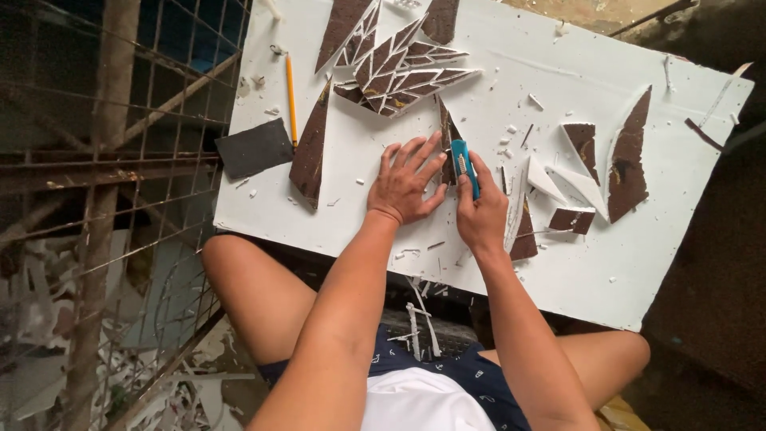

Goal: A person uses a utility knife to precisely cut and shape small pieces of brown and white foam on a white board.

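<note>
Foam-board sliver, light, stiff and brittle: I am pinning it under my flat, open left hand; right hand is gripping blue cutter beside it.

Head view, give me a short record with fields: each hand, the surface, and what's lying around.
left hand: flat, pressing a brown pointed piece on the board
right hand: grip closed on a blue utility knife, at that piece
surface: white board across the lap
nearby: pencil, dark sanding block, fanned cut pieces
</note>
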